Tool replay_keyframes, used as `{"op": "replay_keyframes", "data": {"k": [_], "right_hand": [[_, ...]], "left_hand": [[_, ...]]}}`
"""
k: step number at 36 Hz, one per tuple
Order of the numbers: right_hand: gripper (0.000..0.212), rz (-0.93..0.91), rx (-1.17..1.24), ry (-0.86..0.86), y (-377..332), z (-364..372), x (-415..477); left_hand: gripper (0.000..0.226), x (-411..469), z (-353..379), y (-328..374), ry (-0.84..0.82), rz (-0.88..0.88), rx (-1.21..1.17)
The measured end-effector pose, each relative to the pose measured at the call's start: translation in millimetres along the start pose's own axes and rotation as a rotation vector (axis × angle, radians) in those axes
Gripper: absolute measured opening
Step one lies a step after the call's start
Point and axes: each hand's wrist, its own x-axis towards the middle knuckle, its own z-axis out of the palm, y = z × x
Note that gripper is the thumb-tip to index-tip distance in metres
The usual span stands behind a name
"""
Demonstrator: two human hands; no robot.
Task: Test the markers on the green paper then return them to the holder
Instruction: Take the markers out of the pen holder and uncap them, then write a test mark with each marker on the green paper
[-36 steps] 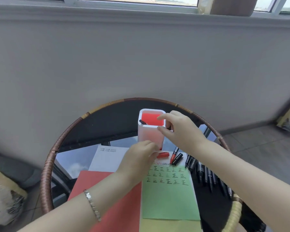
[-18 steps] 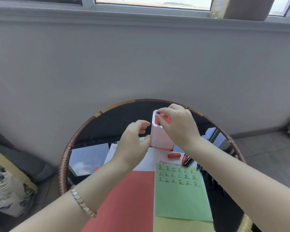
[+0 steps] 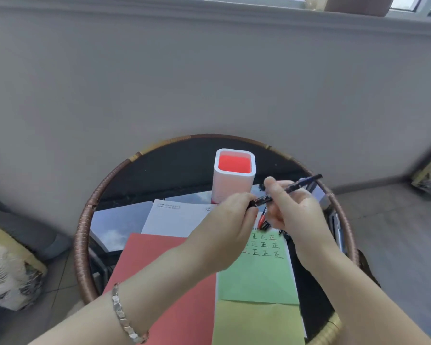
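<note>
A round glass table stood against a grey wall. On it were one white holder and four sheets: white sheet, red sheet, green paper with rows of written marks, and yellow sheet. One black marker was held in the air in front of the holder. The left hand pinched its near end and the right hand gripped its barrel. One red marker lay between the hands. Other markers behind the right hand could not be counted.
</note>
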Motion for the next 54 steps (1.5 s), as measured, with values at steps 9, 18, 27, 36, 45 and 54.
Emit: {"op": "replay_keyframes", "data": {"k": [9, 18, 27, 36, 45, 54], "right_hand": [[0.036, 0.068, 0.073, -0.071, 24.2, 6.3, -10.9], [0.034, -0.058, 0.094, -0.146, 34.7, 7.2, -16.6], [0.036, 0.04, 0.189, 0.172, 51.6, -9.6, -19.2], [0.031, 0.112, 0.114, 0.244, 65.8, -16.6, -30.4], [0.028, 0.075, 0.053, 0.289, 67.0, -21.1, -39.4], [0.027, 0.073, 0.089, 0.113, 65.7, -3.0, -40.0]], "left_hand": [[0.046, -14.5, 10.8, -10.7, 0.012, 0.152, 0.159], [0.023, -21.2, -3.9, -4.2, -0.201, -0.031, 0.016], [0.018, -28.7, -25.2, -56.1, -0.003, -0.335, 0.381], [0.015, -29.6, -10.3, -118.9, 0.068, -0.178, 0.607], [0.039, -68.1, 8.4, -65.3, -0.092, 0.061, 0.483], [0.042, -98.1, 29.9, -59.8, -0.268, -0.017, 0.524]]}}
